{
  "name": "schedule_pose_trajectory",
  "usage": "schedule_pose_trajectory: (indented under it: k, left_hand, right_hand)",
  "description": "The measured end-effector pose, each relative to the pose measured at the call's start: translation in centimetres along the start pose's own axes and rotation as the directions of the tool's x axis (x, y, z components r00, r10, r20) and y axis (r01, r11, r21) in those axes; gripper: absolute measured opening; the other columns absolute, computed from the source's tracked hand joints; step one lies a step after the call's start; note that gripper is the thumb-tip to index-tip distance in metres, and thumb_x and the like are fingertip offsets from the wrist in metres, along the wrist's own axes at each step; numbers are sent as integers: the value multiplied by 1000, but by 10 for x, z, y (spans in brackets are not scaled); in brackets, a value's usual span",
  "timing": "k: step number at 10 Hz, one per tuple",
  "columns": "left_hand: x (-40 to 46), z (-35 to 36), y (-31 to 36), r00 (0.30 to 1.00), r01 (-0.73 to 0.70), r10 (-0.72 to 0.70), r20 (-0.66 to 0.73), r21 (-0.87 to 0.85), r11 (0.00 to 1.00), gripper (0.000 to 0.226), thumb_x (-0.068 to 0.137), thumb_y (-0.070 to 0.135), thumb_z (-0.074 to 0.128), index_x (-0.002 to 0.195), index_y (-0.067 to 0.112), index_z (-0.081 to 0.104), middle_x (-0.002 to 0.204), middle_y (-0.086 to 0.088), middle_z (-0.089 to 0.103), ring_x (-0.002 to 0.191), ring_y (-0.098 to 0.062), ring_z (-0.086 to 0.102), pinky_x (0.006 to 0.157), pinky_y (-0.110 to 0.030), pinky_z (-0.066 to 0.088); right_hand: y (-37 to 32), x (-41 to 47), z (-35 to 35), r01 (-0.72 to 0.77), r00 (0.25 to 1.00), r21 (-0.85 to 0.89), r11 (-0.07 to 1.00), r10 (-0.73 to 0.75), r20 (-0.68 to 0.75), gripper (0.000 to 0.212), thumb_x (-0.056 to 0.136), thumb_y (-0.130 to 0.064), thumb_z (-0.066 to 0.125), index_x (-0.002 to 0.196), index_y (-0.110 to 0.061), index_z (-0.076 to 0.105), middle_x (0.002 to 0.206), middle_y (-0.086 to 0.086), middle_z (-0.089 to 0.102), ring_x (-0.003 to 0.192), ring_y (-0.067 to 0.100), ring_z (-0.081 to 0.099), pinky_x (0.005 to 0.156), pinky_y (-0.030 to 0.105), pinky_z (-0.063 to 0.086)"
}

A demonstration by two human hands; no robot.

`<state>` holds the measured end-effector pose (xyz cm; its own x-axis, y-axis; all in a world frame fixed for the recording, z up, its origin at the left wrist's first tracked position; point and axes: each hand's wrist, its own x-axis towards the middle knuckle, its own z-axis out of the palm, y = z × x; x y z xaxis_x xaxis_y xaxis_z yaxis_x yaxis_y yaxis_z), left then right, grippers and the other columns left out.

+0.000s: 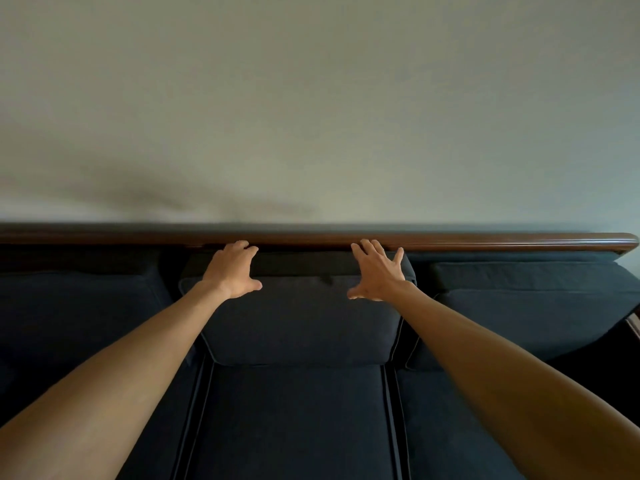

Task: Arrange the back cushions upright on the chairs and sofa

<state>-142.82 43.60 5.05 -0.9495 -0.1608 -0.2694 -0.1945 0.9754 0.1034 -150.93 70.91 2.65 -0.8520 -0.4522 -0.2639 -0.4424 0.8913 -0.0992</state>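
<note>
A dark navy sofa fills the lower half of the head view, with a brown wooden top rail (485,241) along its back. The middle back cushion (301,323) stands upright against the backrest. My left hand (232,270) rests on the cushion's top left edge, fingers curled over it and thumb in front. My right hand (377,271) lies at the top right edge with fingers spread, flat against the cushion. The left back cushion (76,306) and the right back cushion (526,306) lean against the backrest on either side.
Navy seat cushions (294,420) lie below the back cushions. A plain pale wall (311,98) rises behind the sofa. The sofa's right end with a wooden arm (633,323) shows at the frame's right edge.
</note>
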Motion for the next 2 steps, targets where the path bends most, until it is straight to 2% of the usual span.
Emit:
schedule_pose_trajectory:
  k: [1,2]
  left_hand:
    - [-26,-44,17,999,13,-24,-39,-263,965,67,81,34,77,139,13,50,145,-8,49,132,-26,47,108,-43,40]
    - [-69,-101,34,980,-74,-25,-200,-474,877,44,81,33,76,119,15,66,124,-3,67,110,-19,63,97,-39,50]
  right_hand:
    - [-20,-31,-58,14,995,200,980,6,-101,73,79,-42,72,141,-17,45,147,4,44,135,27,41,109,62,26]
    - [-44,-84,-120,149,938,509,848,41,-343,41,82,-27,71,122,-20,65,119,-3,67,108,16,64,97,43,50]
